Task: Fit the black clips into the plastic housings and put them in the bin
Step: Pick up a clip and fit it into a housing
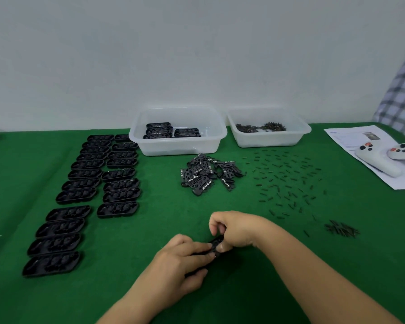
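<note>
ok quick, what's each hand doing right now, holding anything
left hand: grip closed on the black housing, steadying it on the green table.
right hand: fingers curled at the housing's far end; a clip cannot be told.

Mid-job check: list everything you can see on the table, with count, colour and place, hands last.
empty housings: about twenty-two, black, two columns on the left
left bin: one, clear white, back centre, holds about four black housings
right bin: one, clear white, back right, holds small dark parts
clip pile: one heap, black, in front of the left bin
small pins: many, dark, scattered at right, plus a small heap nearer the front
paper sheet: one, white, far right
controllers: two, white, on the sheet
tablecloth: green
left hand: holds a black housing
right hand: pinches at that housing's end
</note>
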